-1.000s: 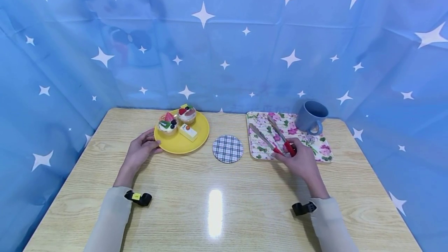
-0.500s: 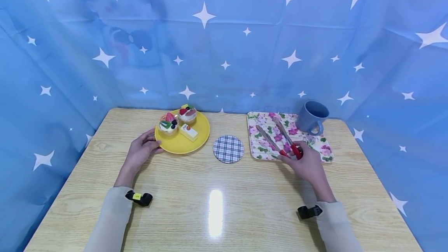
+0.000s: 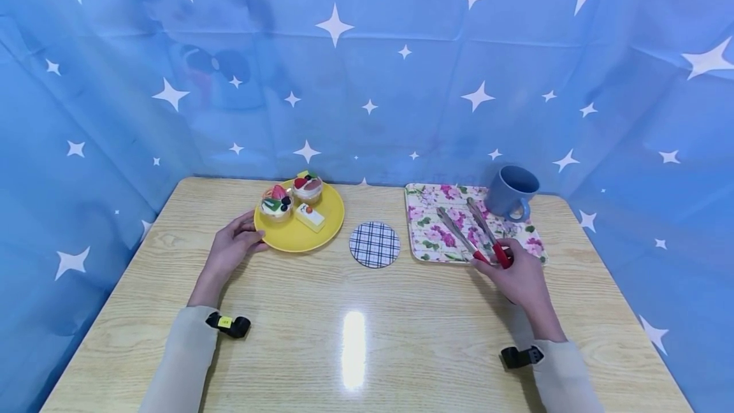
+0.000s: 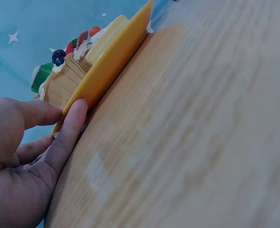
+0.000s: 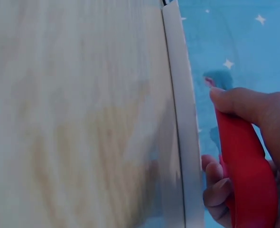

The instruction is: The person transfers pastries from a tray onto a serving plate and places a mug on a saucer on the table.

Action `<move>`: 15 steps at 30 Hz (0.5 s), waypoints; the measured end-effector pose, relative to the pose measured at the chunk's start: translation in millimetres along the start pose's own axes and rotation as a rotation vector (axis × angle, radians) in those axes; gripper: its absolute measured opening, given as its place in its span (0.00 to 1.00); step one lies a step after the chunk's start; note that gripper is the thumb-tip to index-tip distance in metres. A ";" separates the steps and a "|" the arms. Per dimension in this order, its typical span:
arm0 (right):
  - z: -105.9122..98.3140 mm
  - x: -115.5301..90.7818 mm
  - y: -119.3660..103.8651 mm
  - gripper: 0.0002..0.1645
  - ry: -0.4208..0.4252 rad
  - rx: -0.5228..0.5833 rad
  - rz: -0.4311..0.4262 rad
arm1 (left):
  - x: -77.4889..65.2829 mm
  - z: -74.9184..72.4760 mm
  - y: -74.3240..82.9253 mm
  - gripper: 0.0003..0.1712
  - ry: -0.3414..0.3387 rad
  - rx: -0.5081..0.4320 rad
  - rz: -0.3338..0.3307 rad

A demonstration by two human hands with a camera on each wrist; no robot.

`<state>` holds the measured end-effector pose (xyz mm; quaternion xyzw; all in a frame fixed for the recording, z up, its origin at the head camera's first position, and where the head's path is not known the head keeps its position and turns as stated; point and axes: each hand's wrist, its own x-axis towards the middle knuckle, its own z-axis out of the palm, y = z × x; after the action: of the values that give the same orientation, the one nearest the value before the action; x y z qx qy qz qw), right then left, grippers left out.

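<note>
My left hand [image 3: 232, 248] pinches the near-left rim of a round yellow plate [image 3: 289, 238]; in the left wrist view the thumb and a finger meet at the edge of the plate [image 4: 112, 66]. On the plate sit two fruit-topped dessert cups [image 3: 276, 204] and a small white-and-yellow cake piece [image 3: 310, 217]. My right hand [image 3: 520, 274] grips metal tongs by their red handles [image 3: 502, 256], the two arms spread apart and pointing away over the floral tray [image 3: 427, 247]. In the right wrist view the thumb lies along a red handle [image 5: 247, 161], with curled fingers beyond it.
A blue-grey mug [image 3: 509, 193] stands on the tray's back right corner. Between plate and tray lies a round checked coaster [image 3: 374, 245]. The wooden table [image 3: 287, 336] ends at a blue star-patterned curtain [image 3: 390, 69].
My right hand has moved right and toward me with the tongs, their tips sliding rightward across the view of the tray. The left hand and plate have stayed in place.
</note>
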<state>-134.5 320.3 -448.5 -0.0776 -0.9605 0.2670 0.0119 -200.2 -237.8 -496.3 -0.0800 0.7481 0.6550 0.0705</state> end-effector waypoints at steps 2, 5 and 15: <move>-0.7 -1.4 3.0 0.53 0.008 0.000 0.006 | 0.2 -0.1 -0.4 0.37 0.002 -0.003 -0.001; -2.4 -3.6 5.9 0.54 0.021 0.001 0.022 | 0.4 0.0 -0.4 0.38 0.005 -0.002 -0.009; -7.3 -10.2 11.8 0.60 0.021 -0.023 0.064 | 0.0 -0.2 0.4 0.38 0.008 0.005 -0.016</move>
<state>-122.3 332.4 -448.1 -0.1114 -0.9604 0.2552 0.0126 -200.2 -237.9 -495.9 -0.0883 0.7494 0.6521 0.0732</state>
